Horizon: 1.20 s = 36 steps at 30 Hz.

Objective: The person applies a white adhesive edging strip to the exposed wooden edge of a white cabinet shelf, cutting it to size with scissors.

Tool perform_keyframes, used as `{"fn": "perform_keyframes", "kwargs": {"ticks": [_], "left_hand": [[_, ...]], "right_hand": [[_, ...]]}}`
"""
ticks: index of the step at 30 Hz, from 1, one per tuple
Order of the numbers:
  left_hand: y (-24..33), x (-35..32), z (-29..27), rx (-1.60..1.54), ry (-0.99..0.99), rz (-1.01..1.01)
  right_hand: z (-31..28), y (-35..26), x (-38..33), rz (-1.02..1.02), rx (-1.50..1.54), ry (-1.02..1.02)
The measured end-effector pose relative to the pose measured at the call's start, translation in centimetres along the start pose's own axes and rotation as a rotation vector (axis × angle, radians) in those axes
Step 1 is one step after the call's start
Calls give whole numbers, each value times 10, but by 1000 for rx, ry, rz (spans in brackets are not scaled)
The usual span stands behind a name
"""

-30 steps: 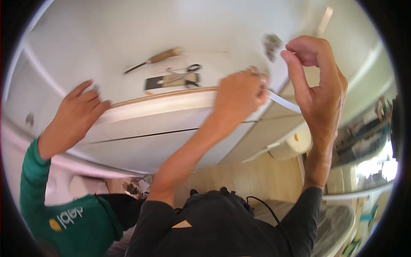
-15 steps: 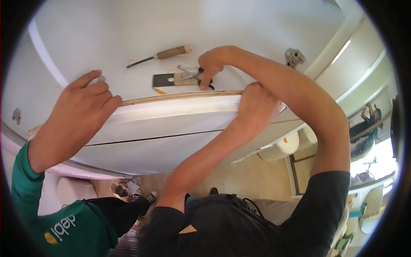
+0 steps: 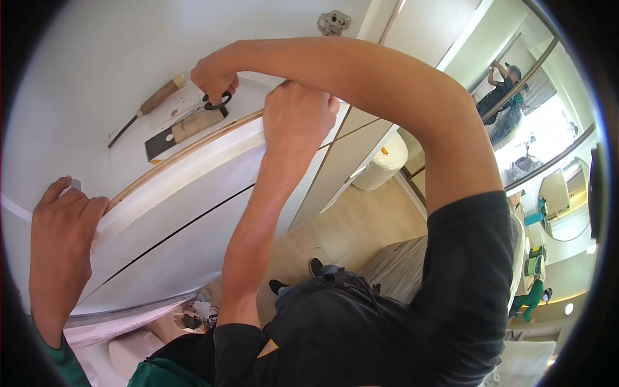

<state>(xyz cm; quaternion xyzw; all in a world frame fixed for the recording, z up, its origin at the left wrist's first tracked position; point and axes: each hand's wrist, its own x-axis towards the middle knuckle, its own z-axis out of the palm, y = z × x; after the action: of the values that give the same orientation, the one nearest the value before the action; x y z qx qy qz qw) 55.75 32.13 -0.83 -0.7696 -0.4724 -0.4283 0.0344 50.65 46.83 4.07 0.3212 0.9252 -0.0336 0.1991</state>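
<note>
My right hand (image 3: 218, 72) reaches over my left arm, its fingers closed at the black handles of a pair of scissors (image 3: 219, 101); the blades are mostly hidden. Below the right forearm, my left hand (image 3: 295, 119) is curled over the raw wooden top edge of a white board (image 3: 180, 187). Beside the scissors lies a flat dark metal blade (image 3: 159, 146) with a hole, its other end wrapped in tan tape. A chisel (image 3: 160, 97) with a wooden handle lies farther back on the white surface.
At the left, a co-worker's hand (image 3: 61, 238) in a green sleeve rests at the board's edge, holding something small and grey. A metal hinge (image 3: 333, 23) is fixed at the back. A white roll (image 3: 383, 161) stands on the floor beyond white panels at the right.
The view has turned, so the board and tools now sit farther left and slanted. My right hand stays at the scissors, whose blades show less. My left hand stays on the board's edge.
</note>
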Motion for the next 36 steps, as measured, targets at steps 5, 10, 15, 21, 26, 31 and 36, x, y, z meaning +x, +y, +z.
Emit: {"fn": "perform_keyframes", "kwargs": {"ticks": [5, 10, 15, 21, 26, 31, 36], "left_hand": [[7, 2, -7, -105, 11, -70], [10, 4, -9, -138, -27, -118], [14, 6, -3, -165, -17, -102], [34, 5, -9, -50, -55, -232], [29, 0, -2, -28, 30, -183], [26, 3, -3, -132, -2, -220], [31, 4, -4, -212, -5, -254]], "right_hand": [[-39, -20, -43, -28, -409, 189], [-77, -53, -152, -124, -427, 600], [-51, -29, -285, -219, -20, 989], [58, 49, -330, -208, 866, 1415], [188, 58, -337, -476, 1548, 1271], [271, 39, -306, -333, 1799, 1051], [302, 18, -291, -245, 1923, 904]]}}
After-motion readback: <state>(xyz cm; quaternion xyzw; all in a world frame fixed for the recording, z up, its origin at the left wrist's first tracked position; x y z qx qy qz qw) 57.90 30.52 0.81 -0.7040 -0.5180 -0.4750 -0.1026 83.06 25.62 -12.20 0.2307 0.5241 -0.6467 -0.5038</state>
